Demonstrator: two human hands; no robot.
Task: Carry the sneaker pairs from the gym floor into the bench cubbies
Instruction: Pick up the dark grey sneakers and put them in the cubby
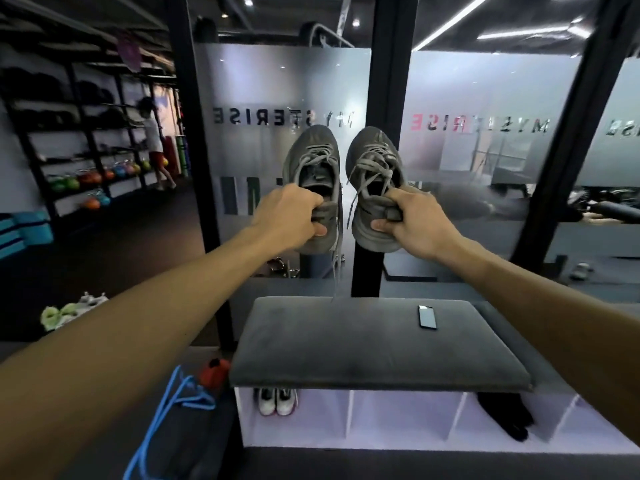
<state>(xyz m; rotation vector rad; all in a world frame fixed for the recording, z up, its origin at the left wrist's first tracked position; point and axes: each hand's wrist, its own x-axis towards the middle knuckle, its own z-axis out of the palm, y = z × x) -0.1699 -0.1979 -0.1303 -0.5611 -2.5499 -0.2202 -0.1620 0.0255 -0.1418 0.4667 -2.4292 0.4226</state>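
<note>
Midway: left hand (294, 216) and right hand (412, 220) are gripping grey sneakers (313, 188) above bench (377, 344); white pair (278, 400) is sitting in its cubby, green pair (65, 313) is waiting left of bench.

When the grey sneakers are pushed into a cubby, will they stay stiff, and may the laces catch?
The left grey sneaker probably gives: its heel collar looks squeezed in the left hand. Its loose lace hangs down towards the bench cushion, so it may snag.

Heels of both grey sneakers (313, 188) vanish inside gripping fingers (311, 206). Dark item (505, 415) in the right cubby, too murky to name. Far left person (154, 140) just blur; blue cord (166, 420) runs off the bottom edge.
</note>
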